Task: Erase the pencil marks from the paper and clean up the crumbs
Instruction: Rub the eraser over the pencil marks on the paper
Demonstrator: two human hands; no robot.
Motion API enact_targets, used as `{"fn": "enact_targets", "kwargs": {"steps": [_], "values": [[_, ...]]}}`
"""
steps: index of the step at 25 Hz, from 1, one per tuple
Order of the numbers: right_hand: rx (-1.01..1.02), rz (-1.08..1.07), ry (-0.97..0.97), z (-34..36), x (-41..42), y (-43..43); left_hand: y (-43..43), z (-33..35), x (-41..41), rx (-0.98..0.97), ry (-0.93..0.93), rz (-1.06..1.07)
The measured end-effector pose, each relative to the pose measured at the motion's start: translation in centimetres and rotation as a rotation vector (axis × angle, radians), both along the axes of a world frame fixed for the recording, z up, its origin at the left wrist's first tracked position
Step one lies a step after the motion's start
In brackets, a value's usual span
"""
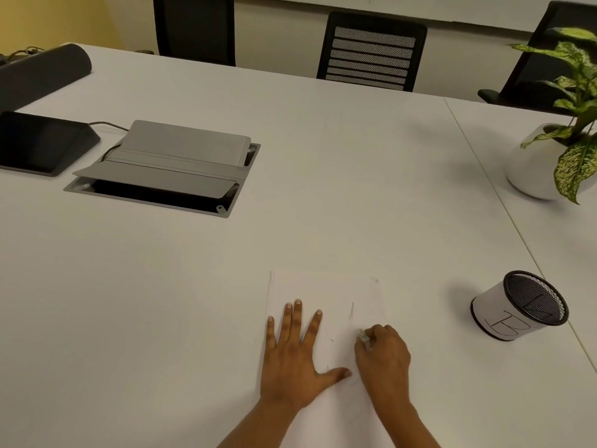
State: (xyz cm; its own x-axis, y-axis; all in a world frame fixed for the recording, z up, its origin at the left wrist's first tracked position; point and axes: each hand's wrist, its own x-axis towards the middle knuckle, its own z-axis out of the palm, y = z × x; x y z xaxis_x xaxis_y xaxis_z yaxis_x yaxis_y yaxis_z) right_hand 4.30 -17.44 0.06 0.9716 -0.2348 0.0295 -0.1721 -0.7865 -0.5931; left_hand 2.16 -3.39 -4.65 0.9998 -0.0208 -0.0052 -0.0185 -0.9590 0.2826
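Left hand (290,354) lies flat on paper (326,291), right hand (384,357) pinches eraser (363,336), on white table (323,189) before black chairs (371,50).

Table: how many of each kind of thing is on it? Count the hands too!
Hands: 2 (left hand flat on the sheet, right hand holding the rubber)
paper: 1
eraser: 1
mesh cup: 1
potted plant: 1
dark screen: 1
cable box: 1
long dark bar: 1
Total: 9
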Motion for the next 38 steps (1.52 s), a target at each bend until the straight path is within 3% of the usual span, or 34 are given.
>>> {"fn": "enact_targets", "kwargs": {"steps": [4,17,23,30,38], "values": [[0.038,0.114,0.056,-0.2,-1.3,1.4,0.0,-0.1,0.0,0.000,-0.012,-0.009],[0.049,0.038,0.067,0.0,-0.5,-0.7,-0.2,0.3,0.4,-0.010,0.024,-0.015],[0.048,0.117,0.146,0.5,-0.8,-0.9,-2.4,0.1,0.2,-0.041,0.020,-0.014],[0.108,0.312,0.001,-0.3,-1.2,0.3,-2.4,0.0,0.2,-0.016,-0.014,-0.032],[0.024,0.181,-0.069,-0.1,4.0,-1.3,-2.6,0.2,0.1,-0.018,0.011,-0.016]]}}
